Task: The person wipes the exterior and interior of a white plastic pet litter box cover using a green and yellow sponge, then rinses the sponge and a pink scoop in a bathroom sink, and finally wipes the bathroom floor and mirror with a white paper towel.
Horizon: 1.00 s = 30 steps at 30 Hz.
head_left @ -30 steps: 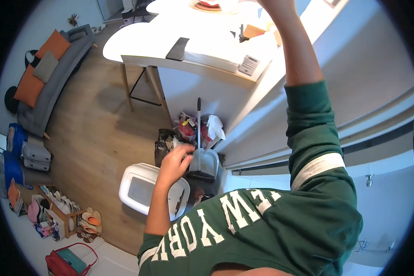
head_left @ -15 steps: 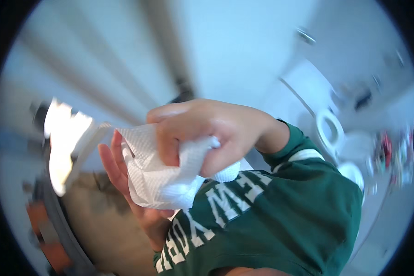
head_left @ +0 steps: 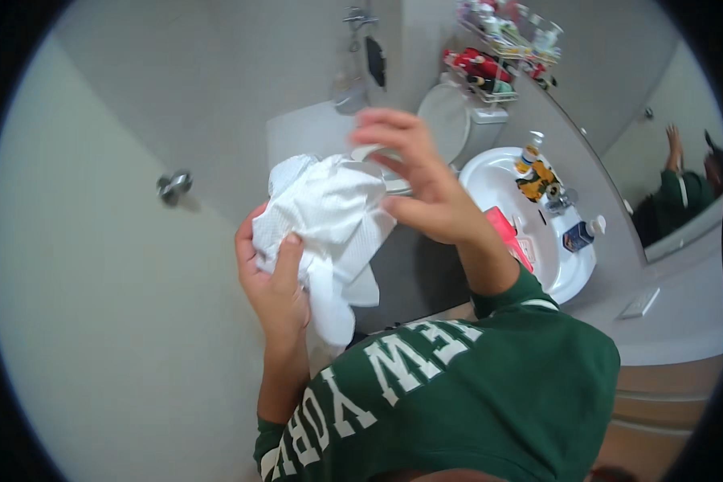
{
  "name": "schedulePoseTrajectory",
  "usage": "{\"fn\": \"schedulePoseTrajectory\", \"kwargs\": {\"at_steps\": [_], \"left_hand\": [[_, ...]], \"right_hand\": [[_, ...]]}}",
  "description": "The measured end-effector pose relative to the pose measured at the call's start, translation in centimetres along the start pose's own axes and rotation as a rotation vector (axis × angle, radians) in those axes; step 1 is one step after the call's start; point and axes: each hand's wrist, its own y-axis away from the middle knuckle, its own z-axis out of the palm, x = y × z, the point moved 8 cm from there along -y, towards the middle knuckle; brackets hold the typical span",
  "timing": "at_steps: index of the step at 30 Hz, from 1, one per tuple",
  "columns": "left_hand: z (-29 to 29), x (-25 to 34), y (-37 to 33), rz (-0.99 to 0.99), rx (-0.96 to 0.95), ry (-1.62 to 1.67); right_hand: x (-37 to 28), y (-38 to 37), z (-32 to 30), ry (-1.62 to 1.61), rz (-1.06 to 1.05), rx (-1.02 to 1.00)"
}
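Note:
A crumpled white towel [head_left: 317, 205] with a fine dimpled texture hangs in loose folds in front of me. My left hand [head_left: 275, 277] grips its left side, thumb on top and fingers behind, partly hidden by the folds. A rounded flap of the towel droops below that hand. To the right of the towel, my right hand [head_left: 418, 185] is spread with its fingers apart, slightly blurred. Its thumb is close to the towel's right edge; whether they touch I cannot tell.
On the right, a white washbasin [head_left: 484, 181] carries a pump bottle [head_left: 530, 153], a dark blue bottle [head_left: 580, 234] and a pink item [head_left: 502, 227]. Beyond stand a toilet [head_left: 444, 116] and a wire rack [head_left: 502, 96]. A mirror [head_left: 618, 153] hangs right; a door knob [head_left: 174, 187] is left.
My right hand has let go of the towel and opened to its right. The towel is spread wider in my left hand. My view has swung from a blurred doorway side to the basin and toilet.

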Motion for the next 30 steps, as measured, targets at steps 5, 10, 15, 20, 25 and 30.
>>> {"fn": "schedulePoseTrajectory", "kwargs": {"at_steps": [5, 10, 15, 20, 25, 30], "left_hand": [[11.9, -5.6, -8.8, -0.147, -0.314, 0.168], [24.8, -9.0, -9.1, -0.530, -0.989, 0.435], [33.1, -11.9, -7.7, -0.504, -1.613, 0.547], [42.7, -11.2, -5.0, -0.201, -1.696, 0.446], [49.7, -7.0, -2.8, 0.612, -1.503, 0.299], [56.3, -3.1, 0.7, 1.009, -1.427, 0.243]], "right_hand": [[-0.8, 0.7, -5.2, 0.735, -0.118, 0.147], [4.4, 1.1, -10.7, 0.977, 0.153, 0.451], [4.6, 4.7, -18.0, 1.019, 0.165, 0.892], [1.3, 11.3, -26.2, 0.754, 0.053, 1.277], [-6.2, 17.2, -35.1, 1.098, -0.051, 1.493], [-17.5, 19.6, -41.8, 1.751, -0.204, 1.575]]}}
